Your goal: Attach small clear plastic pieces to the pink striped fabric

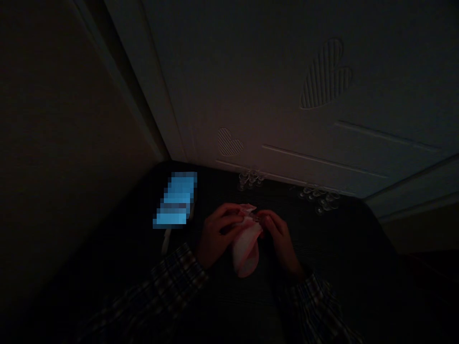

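A pink piece of fabric [245,246] hangs in soft folds between my two hands, over the dark table. My left hand [218,233] is closed on its upper left part, thumb and fingers pressed together. At the upper right of the fabric, my right hand [281,239] is closed in a pinch around a small clear or shiny piece [255,218]. The dim light hides the exact shape of that piece and how it sits on the fabric.
A phone with a lit, blurred screen [176,198] and a pale cable [165,240] lie left on the dark table [229,306]. Small clear clips or rings form two groups [250,178], [320,198] along the back edge, by a white panel [272,95] with hearts.
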The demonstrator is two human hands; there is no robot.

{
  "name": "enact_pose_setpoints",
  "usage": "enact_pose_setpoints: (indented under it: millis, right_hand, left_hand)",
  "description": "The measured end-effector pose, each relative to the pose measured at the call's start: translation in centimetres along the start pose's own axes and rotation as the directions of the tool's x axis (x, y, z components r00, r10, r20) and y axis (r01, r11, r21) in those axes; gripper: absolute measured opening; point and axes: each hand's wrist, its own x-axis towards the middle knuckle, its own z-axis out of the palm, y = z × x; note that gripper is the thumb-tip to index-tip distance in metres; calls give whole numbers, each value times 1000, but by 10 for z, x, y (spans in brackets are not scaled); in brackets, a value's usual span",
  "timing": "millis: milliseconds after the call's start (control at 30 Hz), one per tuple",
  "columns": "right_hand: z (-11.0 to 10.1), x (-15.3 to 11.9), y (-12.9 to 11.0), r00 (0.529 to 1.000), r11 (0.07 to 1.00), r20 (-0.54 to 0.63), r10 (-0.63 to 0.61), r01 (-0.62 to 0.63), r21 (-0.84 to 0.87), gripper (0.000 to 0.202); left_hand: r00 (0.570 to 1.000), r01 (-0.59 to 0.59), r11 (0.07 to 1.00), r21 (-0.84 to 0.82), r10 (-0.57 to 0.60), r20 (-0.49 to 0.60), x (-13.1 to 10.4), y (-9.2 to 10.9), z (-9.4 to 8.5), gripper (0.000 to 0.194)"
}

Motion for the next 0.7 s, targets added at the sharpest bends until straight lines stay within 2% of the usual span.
enact_pose_setpoints:
  millis: [300,533,700]
  right_hand:
    - [2,0,2,998,999,-48,44,-44,5,33]
    - [2,1,0,997,990,-6,79,-78,115,33]
    - [6,-3,-3,999,974,-12,45,-42,223,22]
  left_hand:
    - [999,-23,1000,10,22,48,0,4,0,9]
    - [999,17,1000,-11,-17,34,4,8,0,8]
    - [999,45,999,-13,-45,10,3,4,0,6]
